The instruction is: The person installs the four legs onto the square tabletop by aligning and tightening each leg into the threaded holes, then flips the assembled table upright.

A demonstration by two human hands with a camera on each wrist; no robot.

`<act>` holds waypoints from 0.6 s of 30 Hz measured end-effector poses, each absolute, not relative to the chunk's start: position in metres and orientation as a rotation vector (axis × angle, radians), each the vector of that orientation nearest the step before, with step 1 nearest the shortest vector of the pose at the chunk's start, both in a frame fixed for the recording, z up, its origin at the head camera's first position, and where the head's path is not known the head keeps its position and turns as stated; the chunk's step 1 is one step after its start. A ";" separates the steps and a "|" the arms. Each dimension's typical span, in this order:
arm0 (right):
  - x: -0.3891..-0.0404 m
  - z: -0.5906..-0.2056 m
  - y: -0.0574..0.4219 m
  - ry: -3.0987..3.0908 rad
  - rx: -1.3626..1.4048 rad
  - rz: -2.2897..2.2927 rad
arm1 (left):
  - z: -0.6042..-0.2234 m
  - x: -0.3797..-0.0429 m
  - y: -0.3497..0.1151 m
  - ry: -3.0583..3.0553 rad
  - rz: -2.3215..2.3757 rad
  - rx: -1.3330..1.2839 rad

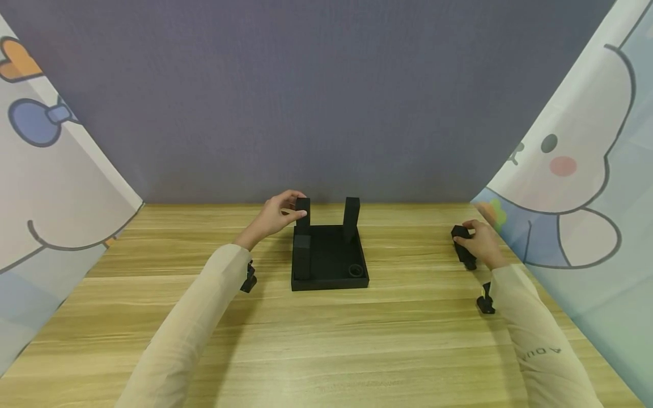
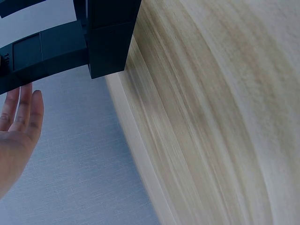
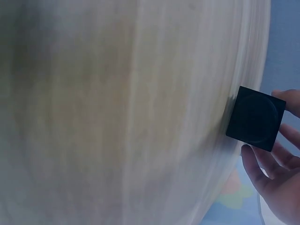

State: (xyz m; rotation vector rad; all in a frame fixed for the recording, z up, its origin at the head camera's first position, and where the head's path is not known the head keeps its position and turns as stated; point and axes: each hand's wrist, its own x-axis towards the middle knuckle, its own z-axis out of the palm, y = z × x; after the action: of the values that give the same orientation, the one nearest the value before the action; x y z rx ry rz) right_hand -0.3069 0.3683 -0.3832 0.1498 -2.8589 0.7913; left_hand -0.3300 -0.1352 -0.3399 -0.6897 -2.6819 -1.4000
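Three posts (image 1: pixel 351 218) and a ring (image 1: pixel 355 271) occupy the tray (image 1: pixel 329 285) corners toward the back edge of the surface (image 1: pixel 326 340). Left hand (image 1: pixel 275 215) fingers pinch the back-left post; right hand (image 1: pixel 482 243) fingers clamp a block (image 1: pixel 461 232) near the right edge.

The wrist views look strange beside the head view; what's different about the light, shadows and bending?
Head view: warm light, pale sheen on the wooden tabletop, soft shadows beside the left sleeve and right sleeve; left wrist view: bluish cast, wood grain curved; right wrist view: dimmer, tabletop edge bowed, wood blurry, black block dark with a faint circle.
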 end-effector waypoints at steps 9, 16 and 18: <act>-0.312 -0.388 0.368 -2.873 0.080 0.744 | -0.339 -0.330 -0.135 -2.690 -1.406 -0.676; -0.312 -0.390 0.365 -2.907 0.021 0.817 | -0.339 -0.330 -0.135 -2.689 -1.412 -0.676; -0.311 -0.390 0.365 -2.907 0.013 0.823 | -0.338 -0.329 -0.135 -2.693 -1.411 -0.671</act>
State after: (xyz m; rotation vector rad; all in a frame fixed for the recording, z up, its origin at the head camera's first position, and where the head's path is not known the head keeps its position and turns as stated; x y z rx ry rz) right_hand -0.3112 0.3646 -0.3898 0.0131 -2.9071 0.8234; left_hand -0.3292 -0.1345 -0.3385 -0.6710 -2.6932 -1.4108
